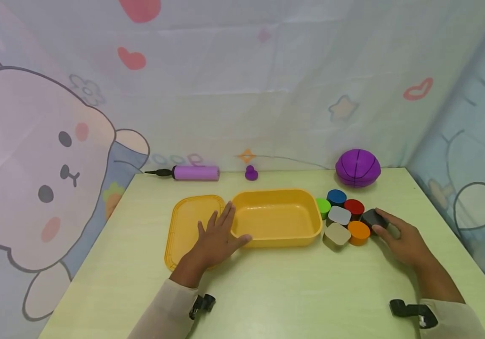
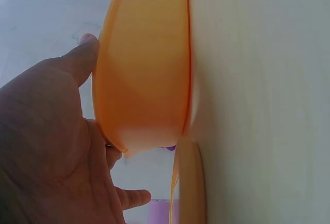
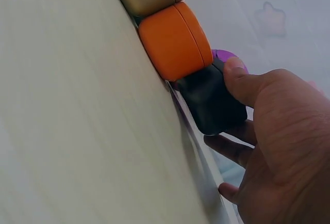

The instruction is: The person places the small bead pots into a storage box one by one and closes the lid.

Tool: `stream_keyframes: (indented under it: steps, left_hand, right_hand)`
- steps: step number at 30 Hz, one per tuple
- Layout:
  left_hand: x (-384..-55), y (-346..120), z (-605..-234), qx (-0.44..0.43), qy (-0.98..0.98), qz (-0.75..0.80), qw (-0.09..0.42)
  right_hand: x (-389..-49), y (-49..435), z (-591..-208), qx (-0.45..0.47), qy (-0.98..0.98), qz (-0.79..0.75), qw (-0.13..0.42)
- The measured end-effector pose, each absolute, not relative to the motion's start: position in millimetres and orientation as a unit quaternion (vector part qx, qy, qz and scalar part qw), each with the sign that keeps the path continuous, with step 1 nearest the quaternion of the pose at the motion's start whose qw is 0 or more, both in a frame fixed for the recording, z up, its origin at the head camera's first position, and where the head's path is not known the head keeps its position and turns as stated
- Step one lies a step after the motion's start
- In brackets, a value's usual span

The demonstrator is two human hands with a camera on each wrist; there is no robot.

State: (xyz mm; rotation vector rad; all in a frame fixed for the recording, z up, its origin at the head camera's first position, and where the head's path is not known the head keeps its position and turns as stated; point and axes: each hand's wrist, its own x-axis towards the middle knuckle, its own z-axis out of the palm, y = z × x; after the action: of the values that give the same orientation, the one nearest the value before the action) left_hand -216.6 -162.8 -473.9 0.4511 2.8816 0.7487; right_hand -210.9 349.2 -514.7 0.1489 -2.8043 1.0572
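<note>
A yellow plastic box (image 1: 276,241) stands on the table, its flat lid (image 1: 183,235) lying left of it. My left hand (image 1: 217,240) is at the box's left rim with fingers spread; in the left wrist view its thumb touches the orange-looking box wall (image 2: 144,64). My right hand (image 1: 408,242) holds a small black lidded case (image 1: 374,220) between thumb and fingers. In the right wrist view the black case (image 3: 214,100) touches an orange case (image 3: 172,43). Around it cluster beige (image 1: 336,235), white (image 1: 339,215), red (image 1: 354,208), blue (image 1: 336,197) and green (image 1: 323,207) cases.
Along the table's back edge lie a purple hand pump (image 1: 196,173) with a black nozzle, a small purple knobbed piece (image 1: 251,173) and a slightly deflated purple ball (image 1: 358,168). A printed cloth (image 1: 242,103) hangs behind the table (image 1: 302,292).
</note>
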Motion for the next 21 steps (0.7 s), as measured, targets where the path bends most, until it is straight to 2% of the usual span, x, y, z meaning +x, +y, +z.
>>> stream_keyframes:
  steps: [7,14,21]
  left_hand:
    - [-217,-162,-475,0.149,0.954,0.251,0.067]
    - [-216,-163,-474,0.145,0.957,0.244,0.058]
    - [-216,-162,-473,0.147,0.956,0.246,0.062]
  right_hand:
    - [-207,353,-512,0.027,-0.927,0.361,0.102]
    - [-208,347,-510,0.037,-0.903,0.377,0.204]
    - [-212,334,-498,0.032,-0.888,0.378,0.259]
